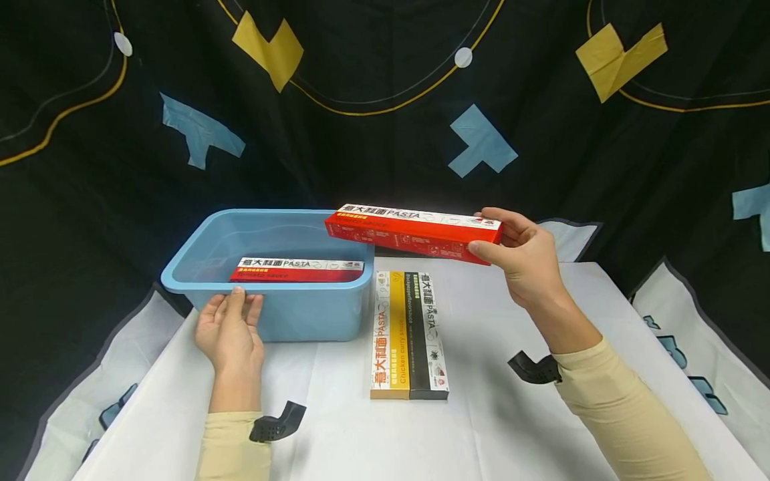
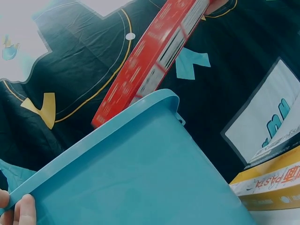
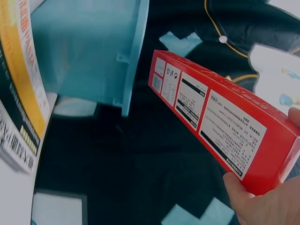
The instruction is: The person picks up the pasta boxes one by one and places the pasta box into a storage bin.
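In the head view my right hand (image 1: 529,257) grips one end of a red pasta box (image 1: 415,234) by its right end. The box is held up in the air, its far left end over the right rim of a blue plastic bin (image 1: 313,314). My left hand (image 1: 231,327) pinches the bin's near rim, thumb on top and fingers below. Inside the bin a second red pasta box (image 1: 295,270) shows above the near rim; its lower part is hidden. The right wrist view shows the held box's printed back panel (image 3: 201,112), with the thumb pressed along its edge.
On the white table (image 1: 337,414), right of the bin, a yellow pasta box (image 1: 398,334) and a black pasta box (image 1: 426,334) lie side by side, touching. A black curtain (image 1: 385,160) with taped shapes hangs behind the table.
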